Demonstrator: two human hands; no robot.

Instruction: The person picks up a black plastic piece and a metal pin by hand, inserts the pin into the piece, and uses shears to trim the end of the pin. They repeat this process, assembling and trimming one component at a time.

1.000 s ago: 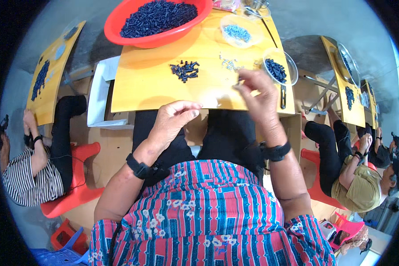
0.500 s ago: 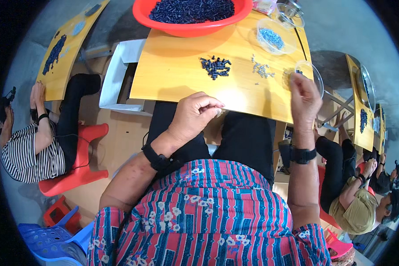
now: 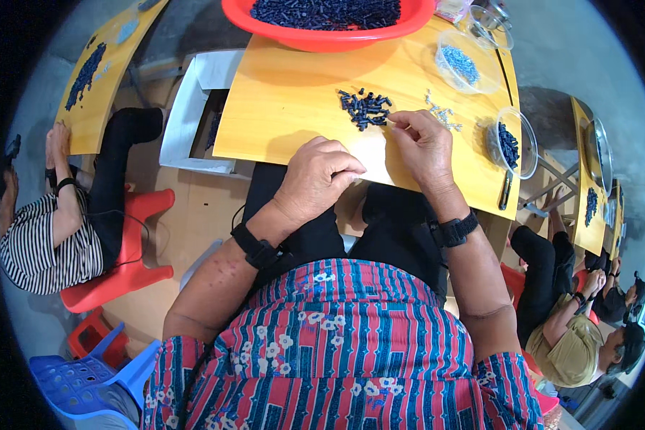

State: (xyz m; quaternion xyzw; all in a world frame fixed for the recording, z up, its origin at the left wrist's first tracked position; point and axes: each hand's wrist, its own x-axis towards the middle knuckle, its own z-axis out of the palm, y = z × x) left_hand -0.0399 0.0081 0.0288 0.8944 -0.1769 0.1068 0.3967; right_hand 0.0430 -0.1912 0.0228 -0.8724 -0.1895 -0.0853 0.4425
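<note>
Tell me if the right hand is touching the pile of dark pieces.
Touching. The head view shows the right hand's fingertips at the near edge of the dark pile, with no yellow board between them.

Lighting: bright, even daylight; soft shadows under the hands on the yellow board [image 3: 287, 107]. Mild sheen on clear bowls [image 3: 466, 68]. Focus: sharp centrally. Edges: heavy fisheye bending, black vignette corners, slight peripheral softness.

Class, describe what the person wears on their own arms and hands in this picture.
Both forearms are bare, with no gloves. The left hand and right hand each have a black wristband at the wrist. Short sleeves of a red-and-blue striped, flowered top cover the upper arms.
</note>
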